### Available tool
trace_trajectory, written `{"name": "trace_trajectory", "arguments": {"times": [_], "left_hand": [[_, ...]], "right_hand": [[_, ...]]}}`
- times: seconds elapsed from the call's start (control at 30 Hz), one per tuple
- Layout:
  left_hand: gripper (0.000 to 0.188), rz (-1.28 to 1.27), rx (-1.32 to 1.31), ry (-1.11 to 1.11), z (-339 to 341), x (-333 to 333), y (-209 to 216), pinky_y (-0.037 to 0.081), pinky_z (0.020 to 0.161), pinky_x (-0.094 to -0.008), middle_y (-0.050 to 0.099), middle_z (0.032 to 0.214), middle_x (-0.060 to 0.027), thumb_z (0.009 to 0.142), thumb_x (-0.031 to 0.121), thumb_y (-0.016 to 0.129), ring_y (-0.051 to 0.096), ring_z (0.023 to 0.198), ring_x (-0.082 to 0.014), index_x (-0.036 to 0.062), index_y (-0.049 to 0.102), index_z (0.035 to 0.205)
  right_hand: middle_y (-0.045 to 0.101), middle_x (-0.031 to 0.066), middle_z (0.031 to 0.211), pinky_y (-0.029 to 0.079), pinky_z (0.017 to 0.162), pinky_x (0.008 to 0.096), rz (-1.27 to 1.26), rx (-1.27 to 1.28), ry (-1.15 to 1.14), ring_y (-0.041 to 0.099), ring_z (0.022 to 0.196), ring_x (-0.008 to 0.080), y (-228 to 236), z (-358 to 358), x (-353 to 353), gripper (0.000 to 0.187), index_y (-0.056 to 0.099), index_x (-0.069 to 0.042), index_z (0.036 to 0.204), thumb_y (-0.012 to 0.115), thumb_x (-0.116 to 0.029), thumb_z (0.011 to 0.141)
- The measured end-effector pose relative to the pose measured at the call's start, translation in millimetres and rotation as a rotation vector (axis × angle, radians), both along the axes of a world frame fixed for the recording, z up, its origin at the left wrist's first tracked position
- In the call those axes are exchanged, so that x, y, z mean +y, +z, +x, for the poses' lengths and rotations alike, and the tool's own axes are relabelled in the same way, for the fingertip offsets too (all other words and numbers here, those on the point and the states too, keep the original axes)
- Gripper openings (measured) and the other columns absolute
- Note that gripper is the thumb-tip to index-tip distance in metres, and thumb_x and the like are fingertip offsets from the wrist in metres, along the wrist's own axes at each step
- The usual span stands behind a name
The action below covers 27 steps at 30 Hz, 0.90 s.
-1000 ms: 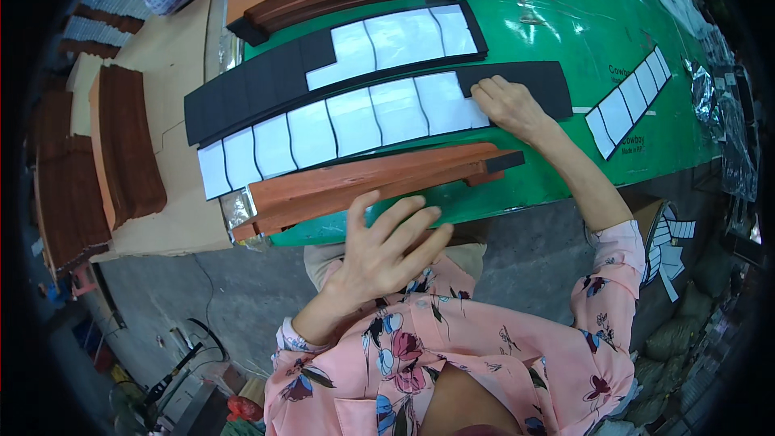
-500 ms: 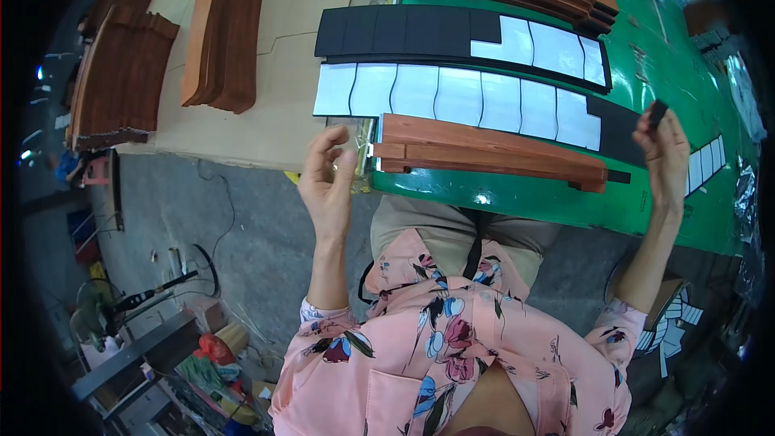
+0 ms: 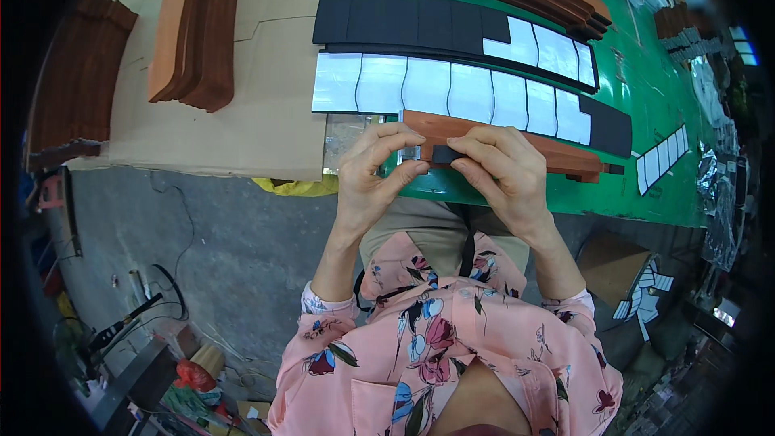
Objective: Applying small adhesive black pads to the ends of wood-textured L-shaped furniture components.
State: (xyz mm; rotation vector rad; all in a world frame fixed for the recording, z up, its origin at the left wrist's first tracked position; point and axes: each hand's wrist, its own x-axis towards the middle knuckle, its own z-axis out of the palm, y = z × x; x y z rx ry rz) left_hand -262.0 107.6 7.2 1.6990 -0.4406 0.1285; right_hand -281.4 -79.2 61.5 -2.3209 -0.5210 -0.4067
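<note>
Your right hand [image 3: 504, 173] has come left with the black pad [image 3: 443, 154], nearer your left hand [image 3: 371, 178]. Right thumb and forefinger are clamped on the pad; left thumb and fingertips stand apart beside it. It's at the wooden bar's [image 3: 561, 155] left end; you can't tell whether they touch.

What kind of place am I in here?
Probably a small workshop: curved brown pieces are stacked on cardboard, and black sheets, partly white-faced, lie across the green table.
</note>
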Motion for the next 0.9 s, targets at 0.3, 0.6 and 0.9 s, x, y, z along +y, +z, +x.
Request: {"name": "trace_trajectory", "arguments": {"times": [0.3,0.6,0.9], "left_hand": [[0.028,-0.022,-0.049,-0.025,3.3,1.3,-4.7,0.045,0.070,-0.0305,0.061,0.093,-0.0083,0.068,0.008,0.074,0.058,0.083,-0.0210,0.0042,0.064,0.094],[0.028,-0.019,-0.055,-0.023,3.7,-0.3,-5.8,0.043,0.068,-0.0305,0.061,0.093,-0.0077,0.068,0.010,0.074,0.057,0.077,-0.0196,0.0047,0.064,0.093],[0.029,-0.006,-0.064,-0.017,5.1,0.3,-5.2,0.043,0.070,-0.0322,0.062,0.093,-0.0076,0.067,0.010,0.074,0.057,0.080,-0.0220,0.0053,0.064,0.093]], "right_hand": [[0.062,0.0044,0.083,0.048,0.057,0.0289,-0.091,-0.027,-0.035,0.059,0.072,0.0187,-0.5,-1.9,8.8,0.026,0.067,-0.007,0.092,0.073,-0.008,0.067],[0.062,0.0038,0.082,0.048,0.056,0.0283,-0.126,-0.028,-0.035,0.059,0.072,0.0178,-0.6,-0.3,9.5,0.025,0.068,-0.007,0.092,0.072,-0.008,0.067],[0.063,0.0019,0.082,0.048,0.054,0.0277,-0.112,-0.022,-0.044,0.059,0.072,0.0162,-0.9,1.8,11.3,0.025,0.068,-0.008,0.091,0.073,-0.009,0.067]]}}
